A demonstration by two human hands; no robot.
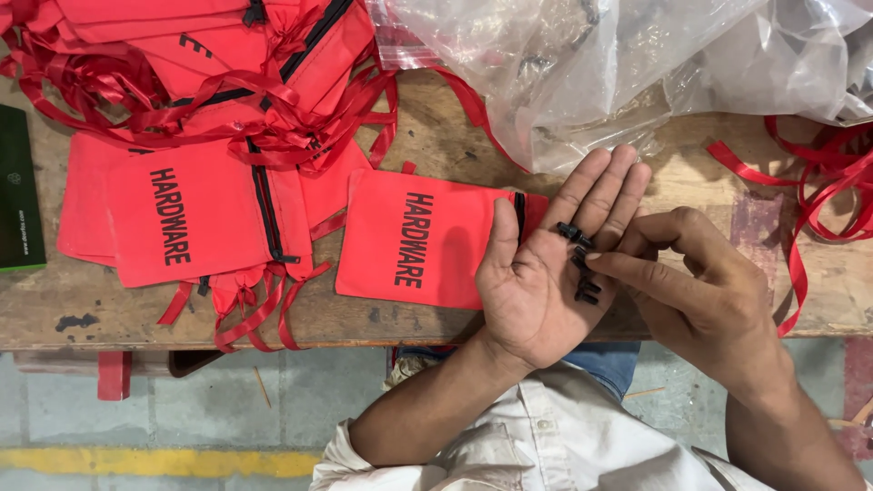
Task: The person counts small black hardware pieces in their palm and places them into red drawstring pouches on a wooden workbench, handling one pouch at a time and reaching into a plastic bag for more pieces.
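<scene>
Obs.: the person is standing at a worn wooden bench (pixel 436 136), holding the left hand (pixel 536 273) palm-up over its near edge. Fingers are lying straight and together, thumb out to the side: the hand is flat, gripping nothing, serving as a tray. A few small black parts (pixel 580 264) are resting in a loose line along the base of the fingers.

The right hand (pixel 700 291) is coming in from the side, wrist bent, knuckles up. Its index fingertip is touching down among the parts; the remaining fingers are curling loosely under. Whether anything is pinched there, I cannot tell.

Judgement: sorting is going best with the palm kept level and slightly cupped, since the parts are sitting near the finger edge and could roll off toward the floor. Moving one piece at a time with the fingertip looks wise.

Just beyond the left hand a red zip pouch (pixel 423 241) is lying flat, zip end nearest the fingers. More red pouches (pixel 182 209) with ribbons are piling up further left; clear plastic bags (pixel 618 64) are sitting behind.
</scene>
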